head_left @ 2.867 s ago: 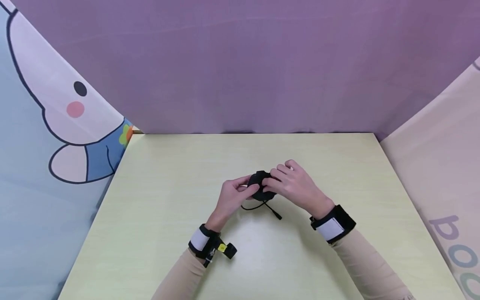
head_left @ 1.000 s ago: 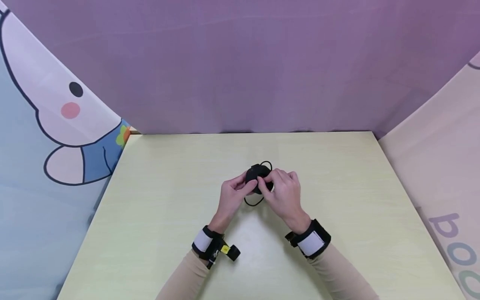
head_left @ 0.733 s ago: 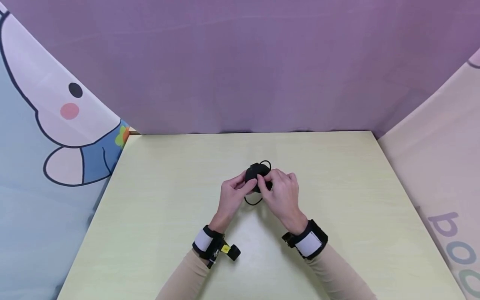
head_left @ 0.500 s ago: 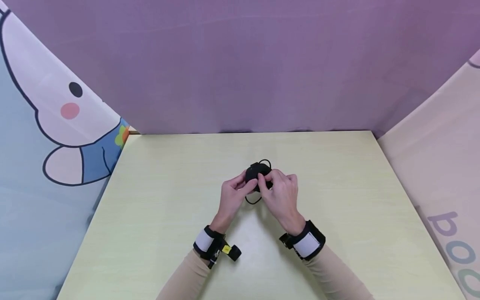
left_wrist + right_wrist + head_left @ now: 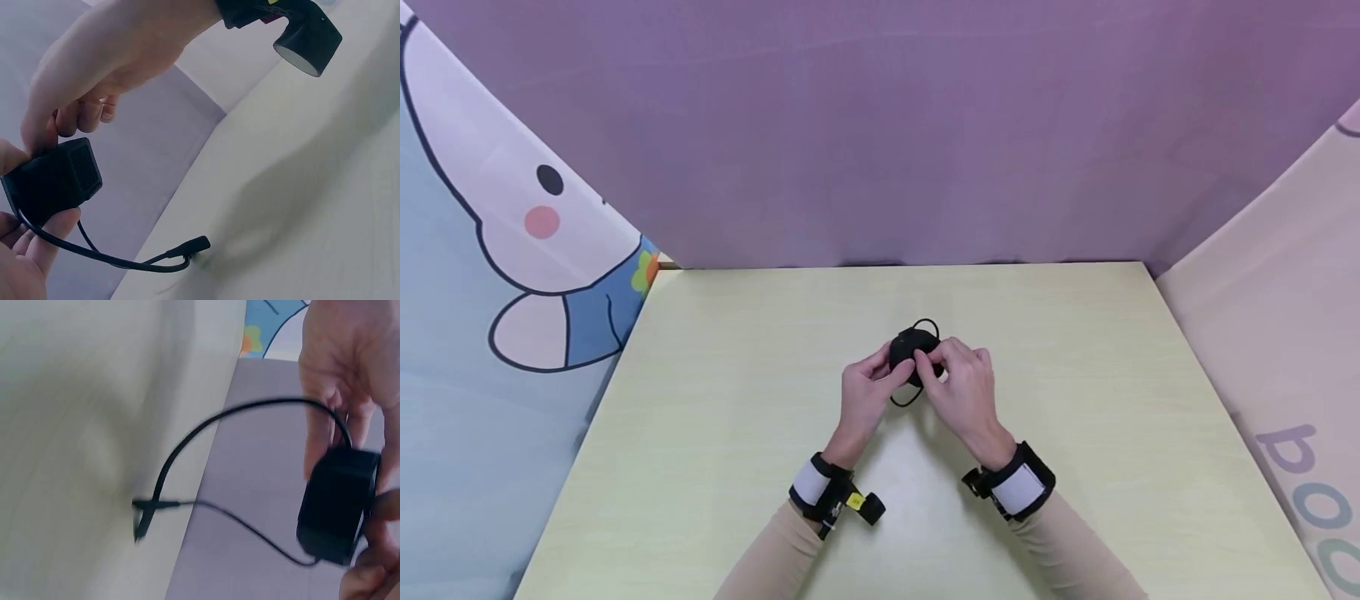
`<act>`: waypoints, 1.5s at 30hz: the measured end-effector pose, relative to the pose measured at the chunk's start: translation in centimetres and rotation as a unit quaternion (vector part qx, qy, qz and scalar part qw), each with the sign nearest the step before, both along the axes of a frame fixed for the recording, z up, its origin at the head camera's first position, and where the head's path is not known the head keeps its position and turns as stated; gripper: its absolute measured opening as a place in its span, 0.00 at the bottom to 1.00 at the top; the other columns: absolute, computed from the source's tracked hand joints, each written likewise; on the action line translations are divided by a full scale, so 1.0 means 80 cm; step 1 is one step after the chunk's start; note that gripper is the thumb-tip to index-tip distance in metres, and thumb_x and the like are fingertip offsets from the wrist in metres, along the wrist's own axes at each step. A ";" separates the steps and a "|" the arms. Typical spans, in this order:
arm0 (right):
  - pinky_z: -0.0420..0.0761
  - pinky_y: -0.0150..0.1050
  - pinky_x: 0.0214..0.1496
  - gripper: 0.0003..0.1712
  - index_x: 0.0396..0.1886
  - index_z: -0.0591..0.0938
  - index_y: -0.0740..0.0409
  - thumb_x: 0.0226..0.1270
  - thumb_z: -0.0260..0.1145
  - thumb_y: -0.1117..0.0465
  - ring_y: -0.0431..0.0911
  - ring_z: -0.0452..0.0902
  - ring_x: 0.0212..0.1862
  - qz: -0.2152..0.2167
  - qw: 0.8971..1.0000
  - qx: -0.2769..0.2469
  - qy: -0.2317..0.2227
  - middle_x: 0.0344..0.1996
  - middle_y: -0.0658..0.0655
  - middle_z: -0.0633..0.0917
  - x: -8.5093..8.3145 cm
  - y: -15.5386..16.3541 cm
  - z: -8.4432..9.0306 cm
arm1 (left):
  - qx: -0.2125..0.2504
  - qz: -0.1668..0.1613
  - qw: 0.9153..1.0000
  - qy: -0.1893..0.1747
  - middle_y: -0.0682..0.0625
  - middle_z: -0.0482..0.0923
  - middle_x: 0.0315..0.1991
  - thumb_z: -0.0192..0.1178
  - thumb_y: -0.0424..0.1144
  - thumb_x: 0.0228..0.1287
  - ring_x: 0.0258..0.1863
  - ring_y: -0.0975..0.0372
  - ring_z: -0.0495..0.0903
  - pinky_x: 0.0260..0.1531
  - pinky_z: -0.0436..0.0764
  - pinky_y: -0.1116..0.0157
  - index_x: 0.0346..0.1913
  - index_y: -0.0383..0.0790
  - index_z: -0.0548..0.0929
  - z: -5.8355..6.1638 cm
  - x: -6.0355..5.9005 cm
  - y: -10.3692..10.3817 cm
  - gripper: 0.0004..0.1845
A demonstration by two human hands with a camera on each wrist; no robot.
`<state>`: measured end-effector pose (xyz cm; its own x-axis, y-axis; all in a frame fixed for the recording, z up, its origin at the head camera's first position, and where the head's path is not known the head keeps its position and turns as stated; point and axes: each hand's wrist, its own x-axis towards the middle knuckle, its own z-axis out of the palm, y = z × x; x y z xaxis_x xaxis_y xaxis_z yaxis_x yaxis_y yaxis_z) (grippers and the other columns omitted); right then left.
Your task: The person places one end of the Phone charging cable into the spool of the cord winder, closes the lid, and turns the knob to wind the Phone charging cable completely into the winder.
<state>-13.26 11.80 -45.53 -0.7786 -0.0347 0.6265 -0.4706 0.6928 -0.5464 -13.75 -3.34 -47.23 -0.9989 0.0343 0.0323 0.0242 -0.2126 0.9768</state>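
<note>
Both hands meet over mid-desk (image 5: 715,467): left hand (image 5: 867,390) and right hand (image 5: 964,385) pinch the small black box (image 5: 912,348) with curled fingers. Its cable (image 5: 119,259) dangles partly looped at six o'clock; winding looks unfinished, plug (image 5: 190,246) free.

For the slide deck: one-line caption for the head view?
Both hands, left and right, grip a small black box with thin cable above a pale yellow-green table.

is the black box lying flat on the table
No, the black box is held up off the table between the left hand and right hand.
</note>
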 end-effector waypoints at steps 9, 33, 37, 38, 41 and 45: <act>0.71 0.41 0.39 0.11 0.47 0.88 0.54 0.65 0.73 0.66 0.45 0.75 0.33 0.123 0.984 0.113 0.063 0.33 0.52 0.80 -0.013 0.031 0.005 | -0.016 -0.016 1.000 -0.015 0.31 0.81 0.58 0.68 0.30 0.67 0.51 0.51 0.88 0.44 0.87 0.66 0.65 0.27 0.79 0.001 -0.004 -0.014 0.25; 0.74 0.41 0.46 0.14 0.46 0.86 0.44 0.60 0.73 0.63 0.46 0.75 0.38 0.203 0.873 0.399 0.192 0.36 0.49 0.82 -0.030 0.069 0.044 | -0.150 -0.093 0.984 0.008 0.38 0.87 0.52 0.71 0.37 0.66 0.49 0.51 0.89 0.43 0.86 0.68 0.64 0.35 0.83 0.010 -0.001 -0.030 0.25; 0.73 0.40 0.45 0.12 0.45 0.85 0.44 0.65 0.70 0.64 0.45 0.73 0.36 0.201 0.865 0.409 0.209 0.34 0.48 0.80 -0.034 0.070 0.044 | -0.143 -0.098 0.985 0.007 0.37 0.87 0.52 0.71 0.36 0.66 0.47 0.51 0.90 0.41 0.85 0.70 0.63 0.34 0.84 0.010 -0.001 -0.031 0.23; 0.73 0.40 0.45 0.12 0.45 0.85 0.44 0.65 0.69 0.64 0.45 0.73 0.35 0.201 0.865 0.409 0.211 0.34 0.48 0.80 -0.035 0.070 0.044 | -0.142 -0.098 0.985 0.006 0.37 0.87 0.52 0.71 0.36 0.65 0.47 0.51 0.90 0.41 0.85 0.70 0.63 0.34 0.84 0.009 -0.001 -0.032 0.23; 0.72 0.40 0.44 0.07 0.44 0.84 0.44 0.68 0.66 0.59 0.45 0.72 0.34 0.200 0.867 0.401 0.217 0.33 0.48 0.80 -0.037 0.070 0.042 | -0.134 -0.104 0.986 0.002 0.37 0.87 0.53 0.71 0.36 0.66 0.47 0.51 0.90 0.43 0.86 0.68 0.63 0.34 0.84 0.009 -0.002 -0.032 0.23; 0.72 0.40 0.43 0.11 0.42 0.84 0.46 0.70 0.63 0.47 0.44 0.74 0.34 0.197 0.878 0.381 0.214 0.33 0.47 0.81 -0.037 0.068 0.038 | -0.121 -0.108 0.987 -0.003 0.36 0.85 0.55 0.70 0.36 0.67 0.47 0.50 0.89 0.44 0.88 0.64 0.64 0.32 0.82 0.010 -0.002 -0.030 0.24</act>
